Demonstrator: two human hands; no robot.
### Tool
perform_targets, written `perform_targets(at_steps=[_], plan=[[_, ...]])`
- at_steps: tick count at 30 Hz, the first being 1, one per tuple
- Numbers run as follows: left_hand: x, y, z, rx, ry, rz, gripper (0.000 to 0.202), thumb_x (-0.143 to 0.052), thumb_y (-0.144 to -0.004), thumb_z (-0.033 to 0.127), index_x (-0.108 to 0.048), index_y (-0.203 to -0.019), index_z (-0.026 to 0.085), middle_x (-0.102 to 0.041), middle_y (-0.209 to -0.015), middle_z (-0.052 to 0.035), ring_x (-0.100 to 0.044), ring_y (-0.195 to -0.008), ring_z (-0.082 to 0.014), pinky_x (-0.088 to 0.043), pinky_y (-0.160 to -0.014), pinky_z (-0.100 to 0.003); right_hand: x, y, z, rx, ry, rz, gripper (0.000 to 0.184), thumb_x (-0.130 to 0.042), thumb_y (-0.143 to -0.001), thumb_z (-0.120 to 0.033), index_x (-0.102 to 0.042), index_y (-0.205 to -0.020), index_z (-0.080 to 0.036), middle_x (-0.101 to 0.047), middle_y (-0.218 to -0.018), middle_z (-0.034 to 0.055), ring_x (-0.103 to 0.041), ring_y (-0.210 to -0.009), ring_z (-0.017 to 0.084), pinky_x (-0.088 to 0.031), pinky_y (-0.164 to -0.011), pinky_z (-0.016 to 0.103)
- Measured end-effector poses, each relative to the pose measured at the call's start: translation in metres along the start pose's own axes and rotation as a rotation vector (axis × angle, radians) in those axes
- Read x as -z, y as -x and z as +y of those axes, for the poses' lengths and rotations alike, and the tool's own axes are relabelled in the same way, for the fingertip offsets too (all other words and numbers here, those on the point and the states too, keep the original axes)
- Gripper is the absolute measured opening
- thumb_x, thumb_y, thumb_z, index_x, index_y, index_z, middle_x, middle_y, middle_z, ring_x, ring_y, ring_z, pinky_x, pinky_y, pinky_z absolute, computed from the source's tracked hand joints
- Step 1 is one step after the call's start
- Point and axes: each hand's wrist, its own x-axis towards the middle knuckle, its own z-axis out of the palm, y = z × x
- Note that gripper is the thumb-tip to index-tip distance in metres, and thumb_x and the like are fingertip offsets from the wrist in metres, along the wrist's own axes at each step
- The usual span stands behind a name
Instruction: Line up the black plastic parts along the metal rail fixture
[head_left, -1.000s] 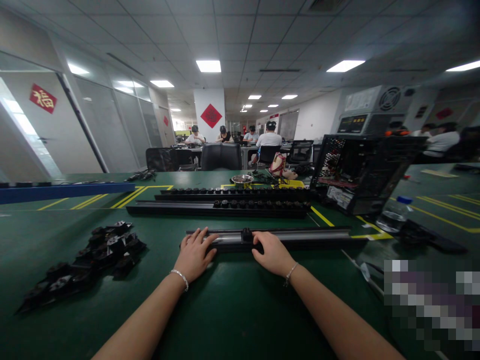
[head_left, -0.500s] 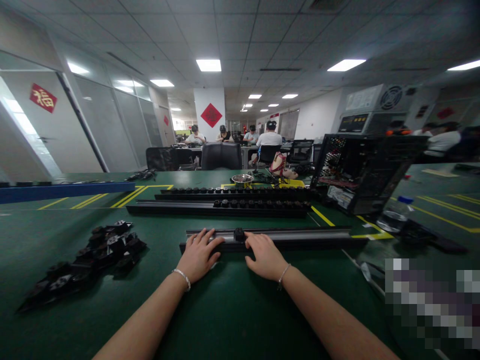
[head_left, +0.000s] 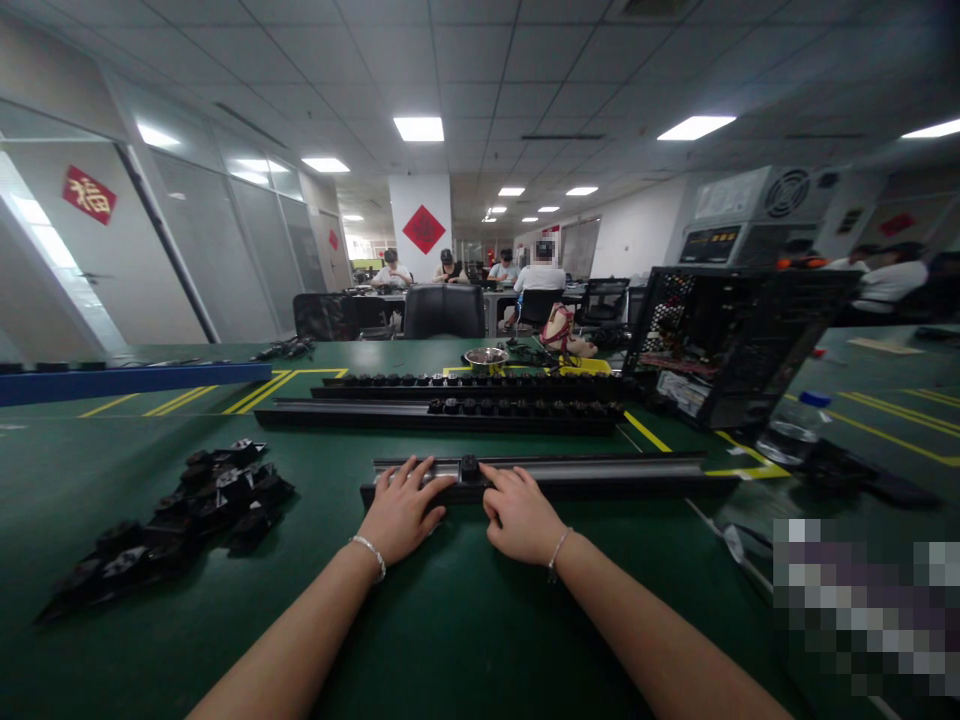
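A long black rail (head_left: 600,472) with a shiny grey inner track lies crosswise on the green table in front of me. A small black block (head_left: 469,468) sits in the track. My left hand (head_left: 401,508) rests on the rail's left part, fingers spread and thumb apart, close to the block's left side. My right hand (head_left: 520,510) is on the other side, its index finger stretched out against the block and the other fingers partly bent. It grips nothing. A heap of black parts (head_left: 199,500) lies to the left.
Behind my rail stand a black rail partly filled with blocks (head_left: 345,415) and another such rail (head_left: 375,388). A metal bowl (head_left: 486,357) is farther back. At right are an open computer case (head_left: 757,350) and a water bottle (head_left: 791,430). People (head_left: 538,278) sit in the background.
The black block has slid slightly left along the track, with my right index finger following it. My left hand has stayed nearly in place.
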Motion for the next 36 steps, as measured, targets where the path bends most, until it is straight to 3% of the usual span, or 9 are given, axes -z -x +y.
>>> perform_targets(at_steps=[21, 36], plan=[[0.003, 0.000, 0.001, -0.004, -0.016, -0.040, 0.053, -0.051, -0.080, 0.038, -0.037, -0.131, 0.042, -0.033, -0.143, -0.0036, -0.026, -0.131, -0.0300, -0.025, -0.100, -0.052, -0.008, -0.002, -0.006, 0.028, 0.049, 0.009, 0.012, -0.054, -0.068, -0.021, -0.060, -0.078, -0.018, -0.033, -0.142, 0.0111, -0.026, -0.129, 0.026, -0.015, -0.105, 0.046], [0.002, -0.002, 0.006, -0.024, -0.066, -0.044, 0.062, -0.051, -0.079, 0.044, -0.025, -0.135, 0.046, -0.032, -0.144, -0.0059, -0.025, -0.130, -0.0359, -0.024, -0.098, -0.058, -0.008, -0.005, -0.013, 0.023, 0.152, -0.004, 0.023, -0.049, -0.071, -0.026, -0.061, -0.090, -0.019, -0.030, -0.144, 0.0067, -0.040, -0.115, 0.028, -0.026, -0.092, 0.052]])
